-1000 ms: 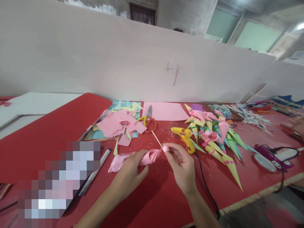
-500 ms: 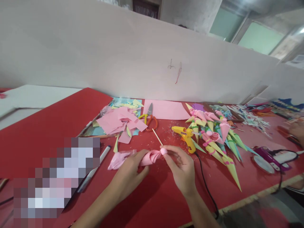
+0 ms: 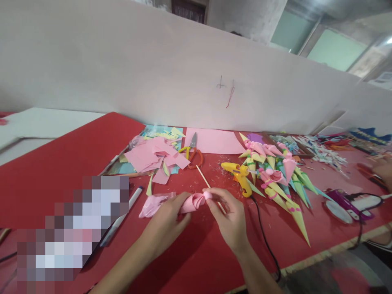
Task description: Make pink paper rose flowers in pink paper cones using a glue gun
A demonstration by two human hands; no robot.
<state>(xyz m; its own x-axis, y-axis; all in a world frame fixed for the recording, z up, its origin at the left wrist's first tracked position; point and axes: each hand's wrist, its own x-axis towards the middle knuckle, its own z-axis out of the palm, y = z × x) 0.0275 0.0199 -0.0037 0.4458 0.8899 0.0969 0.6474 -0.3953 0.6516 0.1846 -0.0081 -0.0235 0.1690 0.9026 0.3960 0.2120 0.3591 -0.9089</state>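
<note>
My left hand (image 3: 170, 216) is closed around a rolled pink foam sheet (image 3: 194, 203), its layered open end facing right. At that end my right hand (image 3: 229, 218) pinches a small pink ball (image 3: 207, 195) between thumb and fingertips, and the ball appears to touch the roll. A thin wooden stick (image 3: 203, 176) slants across the table, passing behind my right hand. Beside my left hand lies a clear bag of pink pieces (image 3: 154, 204). To the right of my hands rests a yellow glue gun (image 3: 241, 176).
Finished-looking yellow, pink and blue cones (image 3: 277, 171) are heaped on the right. Pink foam pieces (image 3: 150, 157), scissors (image 3: 193, 149) and a pink sheet (image 3: 217, 141) lie toward the back wall. A marker (image 3: 134, 198) is on the left, a purple device (image 3: 346, 204) far right, near another person's hand (image 3: 382, 167).
My right hand has shifted slightly left with the pink ball, bringing it closer against the roll's end. More of the wooden stick shows beyond my right hand. My left hand has barely moved.
</note>
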